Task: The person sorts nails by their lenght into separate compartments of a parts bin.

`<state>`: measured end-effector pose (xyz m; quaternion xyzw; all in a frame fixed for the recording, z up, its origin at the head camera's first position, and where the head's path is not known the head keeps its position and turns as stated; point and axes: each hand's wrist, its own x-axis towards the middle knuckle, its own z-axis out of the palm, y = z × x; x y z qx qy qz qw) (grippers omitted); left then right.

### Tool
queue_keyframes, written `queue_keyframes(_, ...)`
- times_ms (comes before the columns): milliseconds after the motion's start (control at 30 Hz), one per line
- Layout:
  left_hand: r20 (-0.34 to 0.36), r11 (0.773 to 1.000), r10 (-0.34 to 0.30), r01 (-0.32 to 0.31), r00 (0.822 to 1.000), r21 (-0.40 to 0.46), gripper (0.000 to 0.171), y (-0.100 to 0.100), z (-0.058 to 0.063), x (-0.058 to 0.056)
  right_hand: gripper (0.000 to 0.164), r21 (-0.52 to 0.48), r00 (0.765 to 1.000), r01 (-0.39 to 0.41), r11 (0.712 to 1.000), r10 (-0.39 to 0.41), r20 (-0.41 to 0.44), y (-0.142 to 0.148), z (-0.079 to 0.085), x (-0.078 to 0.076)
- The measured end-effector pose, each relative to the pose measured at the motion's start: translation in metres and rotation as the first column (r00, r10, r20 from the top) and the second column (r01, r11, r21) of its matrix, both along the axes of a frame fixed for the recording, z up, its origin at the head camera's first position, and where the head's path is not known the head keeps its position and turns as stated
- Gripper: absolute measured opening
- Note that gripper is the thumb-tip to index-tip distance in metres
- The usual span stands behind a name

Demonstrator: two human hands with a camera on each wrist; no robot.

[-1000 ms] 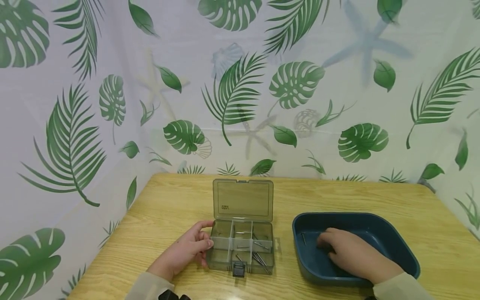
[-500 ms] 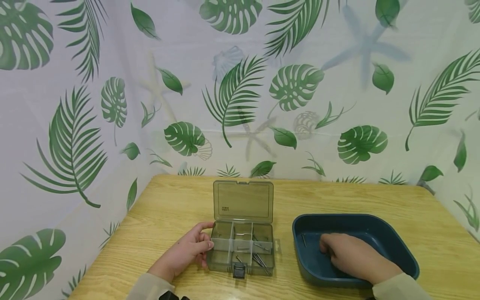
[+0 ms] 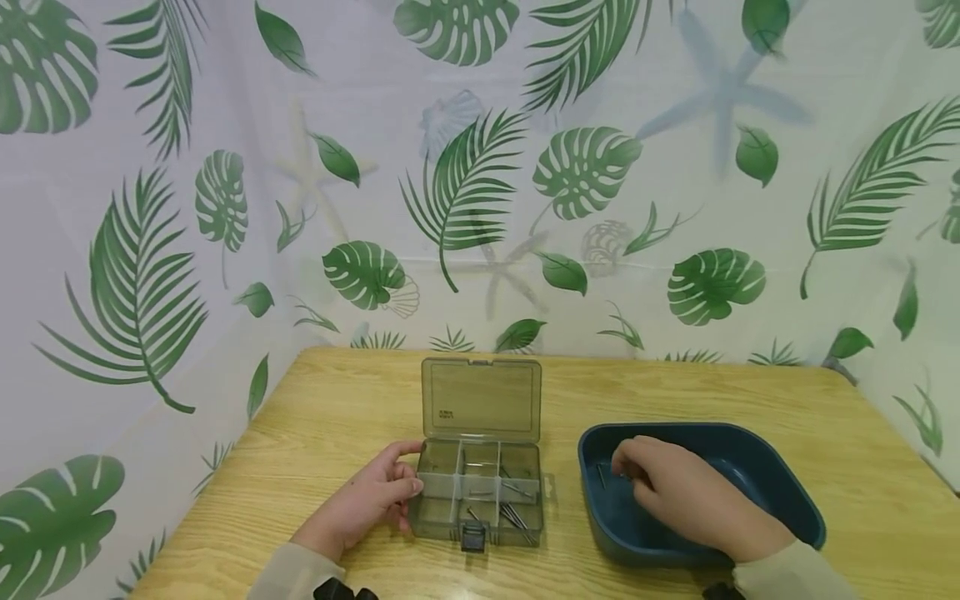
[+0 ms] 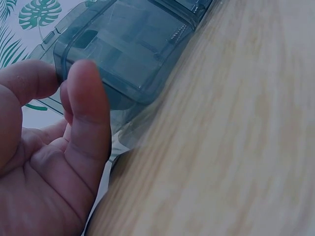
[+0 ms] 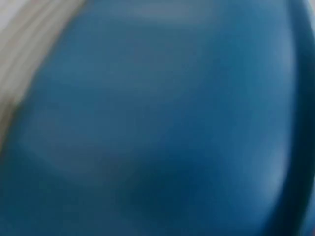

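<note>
A smoky clear compartment box (image 3: 480,400) stands on the table with its lid raised. Several thin metal nails or screws (image 3: 514,517) lie in its compartments, most of them at the front right. My left hand (image 3: 372,498) grips the box's left side, thumb near the front and index finger toward the back. The left wrist view shows fingers (image 4: 88,105) at the box's edge. Inside the dark blue tray (image 3: 705,429), my right hand (image 3: 678,492) hovers with bent fingers turned down. Another nail or screw (image 3: 601,476) lies by the tray's left wall. I cannot tell what the right fingertips hold.
The wooden table (image 3: 360,400) runs back to a leaf-patterned cloth (image 3: 480,208). A strip of table separates the box from the tray. The right wrist view is blurred and mostly filled by the tray's blue surface (image 5: 162,98).
My right hand first shifts slightly within the tray, then rises and moves left toward its left wall. The left hand keeps its grip on the box.
</note>
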<state>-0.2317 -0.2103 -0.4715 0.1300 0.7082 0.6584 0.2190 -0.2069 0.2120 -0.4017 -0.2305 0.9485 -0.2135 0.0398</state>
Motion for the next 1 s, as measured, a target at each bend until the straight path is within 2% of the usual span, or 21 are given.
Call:
queue_keyframes(200,0.011,1.000,-0.004,0.004,1.000,0.000,0.066,-0.001,0.000,-0.001,0.026,-0.058,1.000,-0.018,0.998,0.017,-0.021,-0.020,0.010,0.004)
queue_keyframes(433,0.004,1.000,0.011,-0.011,1.000,0.000,0.065,0.002,0.000,-0.001,0.027,-0.090,0.993,-0.078,0.993,0.070,-0.091,-0.046,0.012,0.003)
queue_keyframes(767,0.016,1.000,0.017,-0.017,1.000,0.003,0.065,0.000,0.000,0.003,0.026,-0.066,0.989,-0.118,0.991,0.112,-0.099,-0.089,0.014,-0.005)
queue_keyframes(1000,0.016,1.000,0.020,-0.020,1.000,-0.001,0.065,0.001,0.002,0.002,0.023,-0.043,0.978,-0.159,0.986,0.152,-0.140,-0.114,0.016,-0.009)
